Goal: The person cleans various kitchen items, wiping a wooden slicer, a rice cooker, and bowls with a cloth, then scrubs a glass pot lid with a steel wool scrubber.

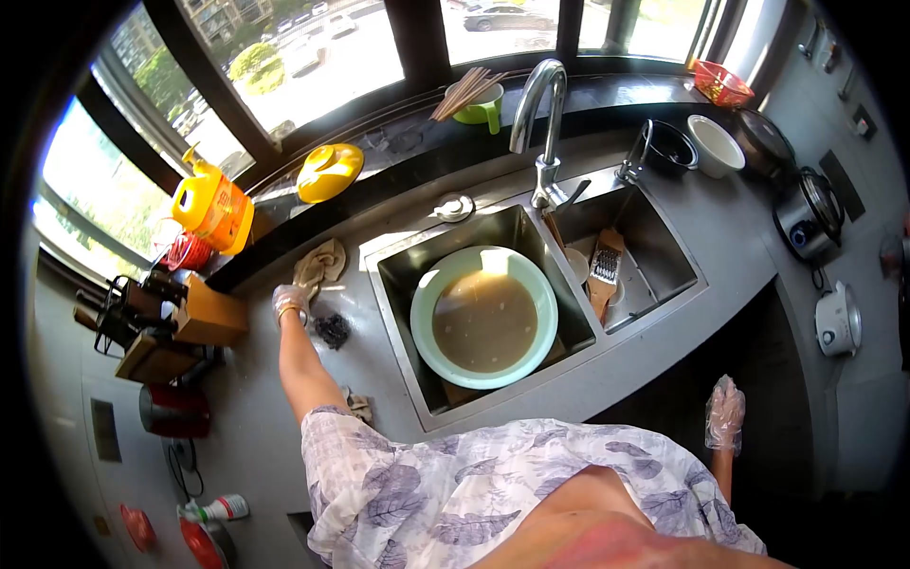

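Observation:
My left hand (290,301), in a clear plastic glove, is on the counter left of the sink. Its fingers are closed at the near edge of a crumpled beige cloth (322,263). Just beside the wrist lies a dark scouring pad (332,330). My right hand (726,417), gloved the same way, hangs over the dark floor at the right, fingers loosely stretched and holding nothing. A pale green basin (427,343) of cloudy brownish water stands in the left sink bowl (391,284).
A grater (607,263) lies in the right sink bowl, behind the tall faucet (547,114). A knife block (210,313) and a yellow jug (213,211) stand left. Along the sill are a yellow bowl (329,174) and a green cup (482,106). A pressure cooker (806,218) is right.

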Demonstrator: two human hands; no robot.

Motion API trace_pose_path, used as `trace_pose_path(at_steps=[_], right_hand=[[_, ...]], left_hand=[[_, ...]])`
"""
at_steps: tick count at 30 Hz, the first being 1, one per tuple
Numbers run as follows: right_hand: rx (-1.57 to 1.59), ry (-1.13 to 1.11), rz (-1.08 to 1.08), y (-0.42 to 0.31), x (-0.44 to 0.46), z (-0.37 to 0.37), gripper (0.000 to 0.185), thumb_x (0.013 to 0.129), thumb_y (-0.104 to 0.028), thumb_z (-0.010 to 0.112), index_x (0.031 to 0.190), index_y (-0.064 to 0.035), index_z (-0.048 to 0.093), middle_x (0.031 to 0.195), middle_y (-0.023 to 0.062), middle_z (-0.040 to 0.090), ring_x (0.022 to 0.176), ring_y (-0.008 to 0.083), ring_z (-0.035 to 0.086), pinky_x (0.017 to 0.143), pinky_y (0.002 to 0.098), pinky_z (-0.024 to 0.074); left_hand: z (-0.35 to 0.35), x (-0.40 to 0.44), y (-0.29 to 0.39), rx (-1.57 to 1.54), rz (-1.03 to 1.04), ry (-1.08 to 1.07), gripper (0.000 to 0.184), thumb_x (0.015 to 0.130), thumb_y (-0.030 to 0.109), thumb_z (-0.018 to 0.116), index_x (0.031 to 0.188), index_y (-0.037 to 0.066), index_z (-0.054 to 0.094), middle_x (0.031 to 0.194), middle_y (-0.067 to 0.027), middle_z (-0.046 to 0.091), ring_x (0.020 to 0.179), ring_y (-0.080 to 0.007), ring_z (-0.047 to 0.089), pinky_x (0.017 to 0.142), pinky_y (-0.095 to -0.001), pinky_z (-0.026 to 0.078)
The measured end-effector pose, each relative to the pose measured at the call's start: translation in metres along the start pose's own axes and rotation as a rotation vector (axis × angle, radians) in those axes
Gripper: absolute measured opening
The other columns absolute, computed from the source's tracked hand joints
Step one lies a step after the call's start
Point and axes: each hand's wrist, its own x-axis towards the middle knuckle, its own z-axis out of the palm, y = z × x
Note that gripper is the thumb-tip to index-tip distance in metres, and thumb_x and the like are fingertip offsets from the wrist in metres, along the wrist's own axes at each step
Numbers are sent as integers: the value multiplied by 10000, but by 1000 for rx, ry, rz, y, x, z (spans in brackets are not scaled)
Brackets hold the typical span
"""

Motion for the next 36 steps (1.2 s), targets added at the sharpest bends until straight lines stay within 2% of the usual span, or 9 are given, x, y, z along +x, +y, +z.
trace_pose_path(at_steps=[4, 9, 14, 18, 22, 25, 30, 32, 36], right_hand=[[-27, 62, 29, -1, -7, -15, 440, 907, -302, 446, 1203, 14, 521, 1092, 237, 572, 988, 403, 525, 892, 463, 393], [72, 106, -56, -11, 9, -21, 414, 904, -272, 459, 1212, -2, 516, 1126, 216, 574, 996, 389, 531, 890, 456, 398], [389, 109, -225, -48, 25, -4, 389, 883, -209, 513, 1207, 6, 523, 1095, 211, 591, 992, 381, 551, 872, 426, 419], [1018, -342, -102, -118, 32, -25, 408, 937, -290, 458, 1225, -6, 509, 1143, 166, 590, 1043, 278, 572, 883, 364, 456], [2028, -1013, 276, -116, 32, -33, 611, 898, -537, 438, 1258, -44, 465, 1150, 168, 573, 1040, 290, 580, 829, 431, 507], [2294, -1008, 152, -80, 48, -61, 749, 852, -624, 436, 1272, -4, 421, 1171, 187, 549, 1026, 326, 579, 799, 463, 527], [2366, -532, 660, 41, 55, -65, 458, 900, -396, 516, 1150, -14, 478, 1008, 143, 569, 919, 302, 585, 810, 419, 515], [2333, -497, 640, 99, 54, -39, 378, 869, -270, 609, 1124, -24, 477, 941, 79, 559, 842, 215, 577, 805, 347, 505], [2139, -566, 429, 118, 35, -72, 666, 792, -479, 654, 1244, -46, 428, 1045, 94, 566, 964, 196, 584, 861, 307, 482]], left_hand=[[5, -6, 9, 25, 2, -158, 466, 833, 443, 533, 1097, 72, 632, 1145, -166, 590, 1088, -305, 565, 862, -386, 482], [-56, -59, 65, -674, -204, 265, 316, 846, 262, 574, 1026, 11, 636, 1033, -169, 643, 926, -294, 625, 768, -369, 500], [-159, -195, 158, -1395, 344, 316, 257, 874, 232, 549, 968, -4, 588, 912, -88, 632, 820, -175, 585, 737, -301, 463], [-192, -310, 246, -1750, 763, 125, 243, 871, 166, 540, 1044, 1, 580, 950, -49, 617, 873, -110, 550, 774, -240, 437], [-190, -427, 339, -1827, 1118, -120, 349, 835, 186, 534, 1121, -12, 567, 1025, -76, 607, 928, -139, 555, 867, -258, 430], [-193, -503, 404, -1330, 1521, -370, 331, 812, 167, 517, 1085, -13, 572, 1057, -125, 596, 929, -228, 572, 843, -326, 451], [-173, -602, 503, -895, 1895, -306, 235, 735, 67, 574, 959, -4, 576, 989, -186, 584, 893, -355, 560, 819, -389, 452], [-171, -618, 528, -950, 1889, -481, 240, 731, 70, 600, 957, -4, 568, 1002, -149, 593, 901, -274, 575, 811, -363, 453], [-179, -620, 580, -1226, 1752, -765, 403, 883, 299, 500, 1149, -3, 520, 1010, -93, 583, 943, -142, 534, 834, -271, 437]])
